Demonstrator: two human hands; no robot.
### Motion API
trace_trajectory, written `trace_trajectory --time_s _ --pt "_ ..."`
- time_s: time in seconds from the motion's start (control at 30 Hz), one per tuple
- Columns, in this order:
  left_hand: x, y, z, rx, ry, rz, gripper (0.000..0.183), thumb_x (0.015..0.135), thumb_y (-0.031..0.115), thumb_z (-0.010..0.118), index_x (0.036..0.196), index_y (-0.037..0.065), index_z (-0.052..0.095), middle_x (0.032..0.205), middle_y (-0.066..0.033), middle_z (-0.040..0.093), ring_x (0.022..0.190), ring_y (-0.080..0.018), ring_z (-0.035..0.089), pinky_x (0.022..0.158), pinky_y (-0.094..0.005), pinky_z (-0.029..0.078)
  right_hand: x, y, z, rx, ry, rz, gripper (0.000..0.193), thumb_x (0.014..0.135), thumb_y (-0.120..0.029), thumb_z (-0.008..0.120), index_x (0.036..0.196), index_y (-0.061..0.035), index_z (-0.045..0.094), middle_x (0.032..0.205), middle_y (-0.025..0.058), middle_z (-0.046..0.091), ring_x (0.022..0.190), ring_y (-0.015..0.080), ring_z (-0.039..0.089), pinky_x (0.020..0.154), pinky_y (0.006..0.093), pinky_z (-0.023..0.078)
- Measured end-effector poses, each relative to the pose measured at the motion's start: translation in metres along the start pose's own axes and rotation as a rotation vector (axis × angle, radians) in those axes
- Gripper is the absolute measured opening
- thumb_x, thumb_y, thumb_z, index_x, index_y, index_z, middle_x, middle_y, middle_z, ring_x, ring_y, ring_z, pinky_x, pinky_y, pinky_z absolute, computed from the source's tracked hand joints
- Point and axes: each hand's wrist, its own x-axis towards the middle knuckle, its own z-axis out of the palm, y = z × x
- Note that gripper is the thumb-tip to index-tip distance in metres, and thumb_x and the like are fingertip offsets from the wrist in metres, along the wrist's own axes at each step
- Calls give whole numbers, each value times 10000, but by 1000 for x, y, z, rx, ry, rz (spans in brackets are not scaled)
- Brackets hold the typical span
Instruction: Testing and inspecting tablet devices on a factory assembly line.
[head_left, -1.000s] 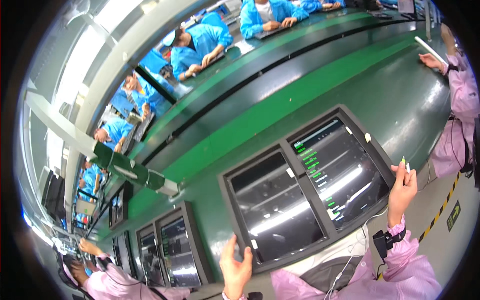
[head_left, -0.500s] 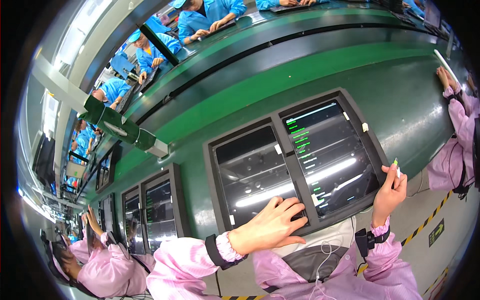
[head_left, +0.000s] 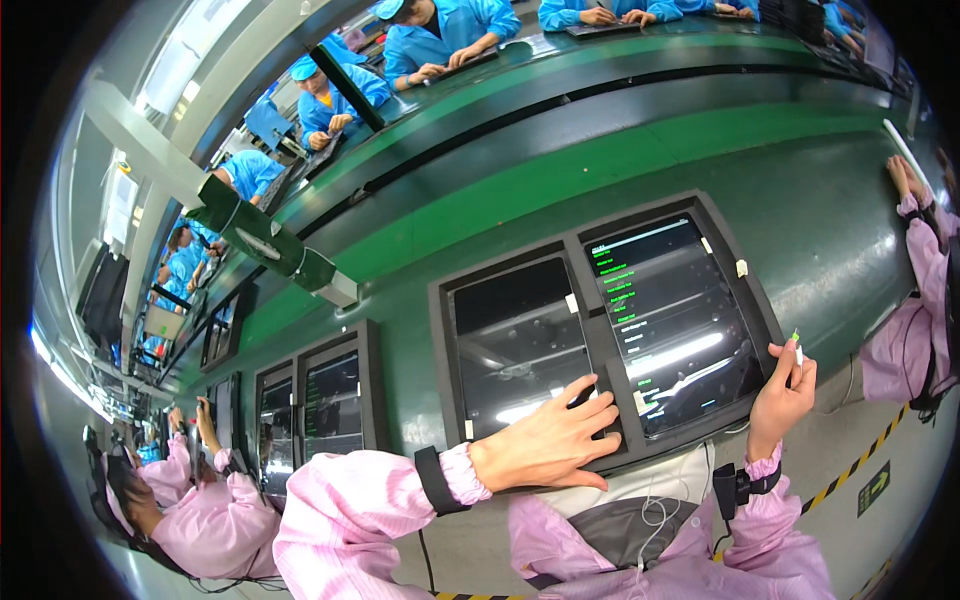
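Two black tablets lie side by side in a dark frame tray point(head_left: 440, 320). The left tablet point(head_left: 515, 320) has a dark screen with reflections. On the right tablet point(head_left: 690, 310) the screen is lit, with a list in green and white lines. My left hand point(head_left: 550, 437) rests with fingers spread over the lower right corner of the left tablet and the tray's middle bar. Beside the tray's lower right corner, my right hand point(head_left: 782, 400) pinches a small white stick-like piece with a green tip point(head_left: 797, 345); its exact kind is unclear.
Another dark tray point(head_left: 370, 390) with two tablets sits to the left on the green bench point(head_left: 410, 400). A wrapped post point(head_left: 265, 245) rises beyond it. People in pink sit at both sides; several in blue work across the bench. A thin white cable point(head_left: 655, 515) hangs before me.
The view has shifted, so the trays sit slightly lower and more to the right. My left hand's fingers have spread wider on the tablet. My right hand keeps its pinch.
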Motion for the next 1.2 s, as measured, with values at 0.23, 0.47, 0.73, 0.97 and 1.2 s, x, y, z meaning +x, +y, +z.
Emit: trace_trajectory --time_s 0.23,0.47,0.73,0.97,1.2 --pt "9 -3 -12 -53 -41 21 416 832 442 645 970 64 542 837 -102 528 905 -285 552 1066 -484 334 1 0 -1 -42 2 -6 228 934 -76 596 735 6 521 755 21 646 615 57 373 593 229 355" --pt "23 -9 -39 -242 -48 -43 475 810 442 704 648 26 542 625 -75 511 704 -255 482 937 -381 374 -1 6 1 17 13 -27 232 953 -125 588 769 17 587 711 -30 567 632 41 333 615 204 326" --pt "32 21 -11 -228 -118 -50 418 814 390 689 682 17 554 657 -91 512 727 -264 518 862 -368 377 1 3 -1 -33 3 0 264 916 -33 601 693 9 466 756 46 635 619 69 402 582 240 361" --pt "27 32 -12 -215 311 -138 315 733 258 784 823 22 596 803 -125 569 849 -304 543 777 -390 437 0 5 0 0 16 -48 254 909 -10 598 693 11 465 761 52 631 606 66 392 565 240 355" --pt "27 -82 -17 -131 543 -857 288 810 226 711 960 -8 636 968 -176 627 929 -337 589 825 -395 468 0 1 0 -4 5 -10 305 912 -18 595 662 4 423 765 61 620 618 85 431 569 247 362"
